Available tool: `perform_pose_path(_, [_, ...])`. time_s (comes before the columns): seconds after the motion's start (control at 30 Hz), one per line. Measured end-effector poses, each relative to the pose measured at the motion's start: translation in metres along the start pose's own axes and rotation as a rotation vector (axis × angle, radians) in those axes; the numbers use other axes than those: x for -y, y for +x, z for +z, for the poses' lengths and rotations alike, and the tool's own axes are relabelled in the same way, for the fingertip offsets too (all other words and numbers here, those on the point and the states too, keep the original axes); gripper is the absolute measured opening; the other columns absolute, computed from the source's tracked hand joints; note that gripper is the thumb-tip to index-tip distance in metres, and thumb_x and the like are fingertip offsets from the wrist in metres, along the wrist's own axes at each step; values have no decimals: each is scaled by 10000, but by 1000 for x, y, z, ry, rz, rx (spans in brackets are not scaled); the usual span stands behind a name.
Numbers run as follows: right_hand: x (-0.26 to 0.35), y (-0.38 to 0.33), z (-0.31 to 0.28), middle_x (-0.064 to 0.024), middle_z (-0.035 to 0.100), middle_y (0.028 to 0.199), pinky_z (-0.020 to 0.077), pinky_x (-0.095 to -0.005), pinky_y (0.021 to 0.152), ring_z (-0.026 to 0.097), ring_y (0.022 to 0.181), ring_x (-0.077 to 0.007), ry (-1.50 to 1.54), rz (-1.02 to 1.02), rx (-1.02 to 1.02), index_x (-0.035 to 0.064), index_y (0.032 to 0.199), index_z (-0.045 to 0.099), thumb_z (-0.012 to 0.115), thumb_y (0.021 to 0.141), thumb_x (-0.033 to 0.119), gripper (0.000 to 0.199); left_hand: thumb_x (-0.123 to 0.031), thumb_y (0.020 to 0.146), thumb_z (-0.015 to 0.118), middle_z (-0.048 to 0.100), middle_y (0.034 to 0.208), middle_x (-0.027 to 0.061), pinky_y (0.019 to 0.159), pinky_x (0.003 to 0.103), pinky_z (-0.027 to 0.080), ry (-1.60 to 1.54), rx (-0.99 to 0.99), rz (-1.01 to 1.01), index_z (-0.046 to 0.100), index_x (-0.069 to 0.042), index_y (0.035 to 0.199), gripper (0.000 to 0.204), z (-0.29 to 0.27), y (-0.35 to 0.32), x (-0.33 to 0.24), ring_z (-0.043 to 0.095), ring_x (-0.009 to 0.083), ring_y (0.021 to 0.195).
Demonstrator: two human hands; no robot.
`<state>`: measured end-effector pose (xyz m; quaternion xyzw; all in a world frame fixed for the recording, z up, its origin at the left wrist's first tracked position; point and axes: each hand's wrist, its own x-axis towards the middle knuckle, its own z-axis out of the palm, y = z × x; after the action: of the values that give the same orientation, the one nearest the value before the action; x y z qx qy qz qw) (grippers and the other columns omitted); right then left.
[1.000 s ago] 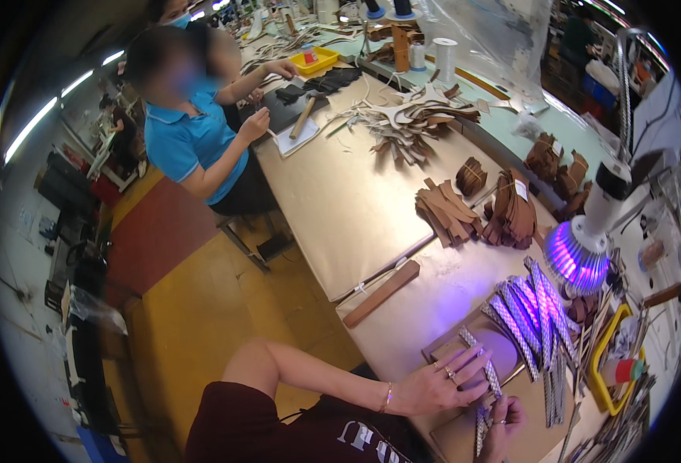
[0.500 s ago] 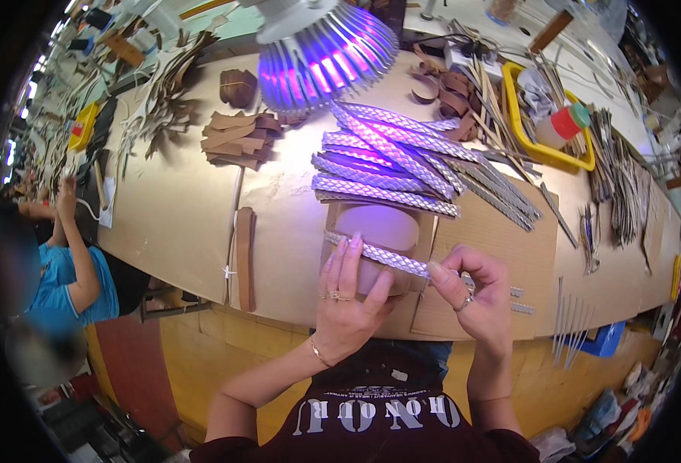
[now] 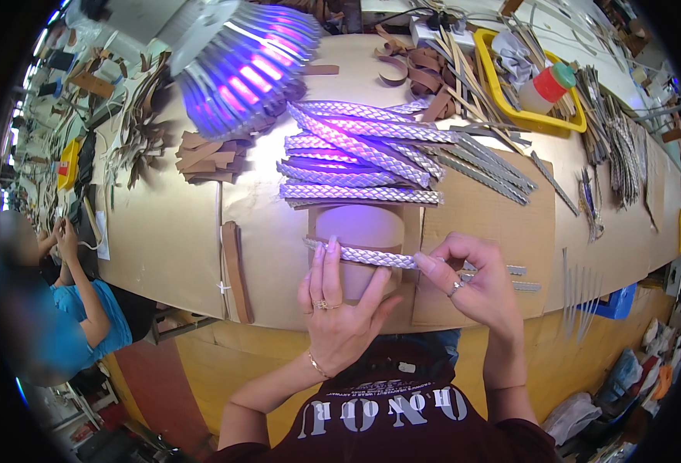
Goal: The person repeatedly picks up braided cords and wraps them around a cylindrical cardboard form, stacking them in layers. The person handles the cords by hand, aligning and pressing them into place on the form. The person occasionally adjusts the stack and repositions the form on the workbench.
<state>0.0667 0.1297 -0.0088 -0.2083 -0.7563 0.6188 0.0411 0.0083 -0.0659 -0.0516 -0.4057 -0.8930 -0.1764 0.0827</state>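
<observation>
A silvery-white braided strap (image 3: 375, 257) runs crosswise over a pale rounded block (image 3: 360, 224) at the table's near side. My left hand (image 3: 337, 320) presses two fingertips onto the strap near its left end, with the thumb spread apart below it. At the other end, my right hand (image 3: 475, 287) pinches the strap between thumb and index finger. The strap looks nearly straight between my hands. Just beyond the block lies a stack of similar braided straps (image 3: 363, 194), some with flat grey ends fanning to the right.
A glowing lamp (image 3: 251, 73) hangs over the far left of the stack. Cardboard (image 3: 479, 220) lies on the right, and a brown strip (image 3: 236, 270) on the left. A yellow basket (image 3: 541, 121) holds a red-and-green-topped bottle. Another person (image 3: 97, 309) sits at left.
The whole view has shifted, so the lamp and straps appear further left. Both my hands keep their hold on the strap, which now looks more level.
</observation>
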Motion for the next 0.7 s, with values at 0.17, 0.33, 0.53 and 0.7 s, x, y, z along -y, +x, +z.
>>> perform_pose_path(0.17, [-10,5,-8,-13,610,665,425,-243,597,530,646,-65,-23,56,87,-21,802,673,705,899,155,203,-486,801,728,386,1443,298,1006,449,311,61,-2,28,628,-285,1246,498,1,-1,0,411,411,1319])
perform_pose_path(0.33, [-27,6,-2,-17,609,695,428,-246,598,529,647,-67,64,131,97,-25,807,676,704,906,189,237,-500,812,719,370,1441,318,995,443,316,79,7,58,610,-285,1272,520,1,-1,2,414,422,1317])
perform_pose_path(0.53, [-48,5,10,-36,560,652,366,-278,520,450,576,-90,144,41,40,-26,830,685,711,904,274,310,-508,800,728,353,1445,326,979,438,325,106,48,104,609,-281,1279,543,-3,0,6,416,432,1315])
perform_pose_path(0.7, [-54,5,14,-38,563,656,370,-286,523,453,576,-95,165,69,48,-26,834,685,708,906,277,312,-532,789,727,357,1440,318,974,435,326,115,62,129,614,-290,1274,553,-6,1,9,424,432,1306])
